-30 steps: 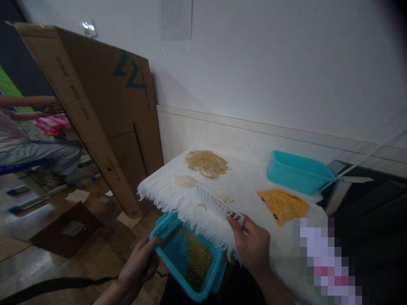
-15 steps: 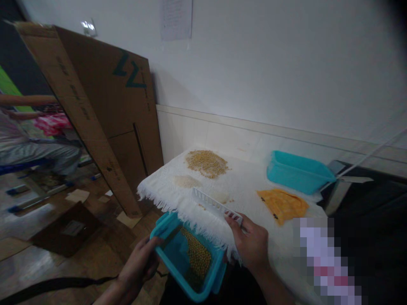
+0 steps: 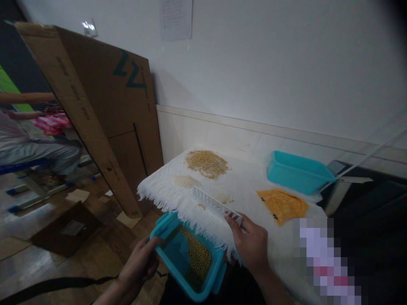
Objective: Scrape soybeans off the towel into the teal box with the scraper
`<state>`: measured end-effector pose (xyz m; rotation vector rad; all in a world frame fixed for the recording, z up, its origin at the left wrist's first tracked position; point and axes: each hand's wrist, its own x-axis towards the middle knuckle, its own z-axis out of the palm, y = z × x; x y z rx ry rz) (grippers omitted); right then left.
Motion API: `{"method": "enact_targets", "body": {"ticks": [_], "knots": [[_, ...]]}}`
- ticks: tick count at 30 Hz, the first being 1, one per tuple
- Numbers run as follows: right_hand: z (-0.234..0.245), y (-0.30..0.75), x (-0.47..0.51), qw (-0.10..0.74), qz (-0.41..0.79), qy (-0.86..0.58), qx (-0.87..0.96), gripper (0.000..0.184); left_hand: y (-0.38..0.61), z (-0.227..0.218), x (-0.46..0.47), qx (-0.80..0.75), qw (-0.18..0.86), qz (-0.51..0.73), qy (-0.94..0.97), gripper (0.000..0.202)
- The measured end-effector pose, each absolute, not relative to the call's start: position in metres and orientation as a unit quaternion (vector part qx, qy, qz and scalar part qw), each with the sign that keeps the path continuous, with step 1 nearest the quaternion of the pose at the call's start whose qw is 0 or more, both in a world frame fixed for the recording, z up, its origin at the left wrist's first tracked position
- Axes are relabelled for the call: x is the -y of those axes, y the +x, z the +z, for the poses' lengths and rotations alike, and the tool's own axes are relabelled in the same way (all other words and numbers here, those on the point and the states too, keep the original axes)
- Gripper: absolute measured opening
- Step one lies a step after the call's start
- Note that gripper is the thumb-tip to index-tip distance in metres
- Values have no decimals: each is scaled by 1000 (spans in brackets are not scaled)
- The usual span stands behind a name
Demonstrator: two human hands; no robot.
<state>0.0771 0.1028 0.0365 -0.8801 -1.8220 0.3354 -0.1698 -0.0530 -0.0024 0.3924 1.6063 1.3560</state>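
My left hand [image 3: 140,262] is closed on the left rim of a blue plastic basin [image 3: 163,250], tilted below the table's front edge. Yellow soybeans [image 3: 199,256] lie heaped toward the basin's right side. In my right hand [image 3: 251,241] is a white slotted plastic strip [image 3: 210,200], held at its near end and angled over the cloth. A few loose beans [image 3: 202,206] lie on the near side of the strip. Beyond it are a small pale heap of rice-like grains [image 3: 186,181], a thinner patch of grains [image 3: 222,197] and a larger bean pile [image 3: 206,163].
A white fringed cloth [image 3: 244,169] covers the table. On it, to the right, are a second blue basin [image 3: 299,171] and a yellow cloth bag [image 3: 284,203]. A tall cardboard box [image 3: 108,93] stands left. Behind it sits another person [image 3: 34,140].
The slotted strip and my right hand have barely shifted. My left hand and the basin look the same. The seated person's arm has moved slightly.
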Motion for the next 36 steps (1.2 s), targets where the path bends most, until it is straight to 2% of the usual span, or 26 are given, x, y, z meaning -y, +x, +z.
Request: {"method": "enact_targets", "body": {"ticks": [6, 16, 23, 36], "knots": [[38, 76, -100, 516, 127, -366, 764, 48, -168, 0, 53, -664, 471, 563, 144, 43], [35, 80, -100, 512, 173, -382, 750, 43, -170, -4, 53, -656, 476, 567, 146, 48], [35, 79, -104, 511, 171, -377, 753, 41, -171, -7, 52, -660, 475, 564, 143, 44], [38, 81, -102, 487, 212, -396, 749, 43, -170, -7, 53, -652, 473, 575, 143, 45]]}}
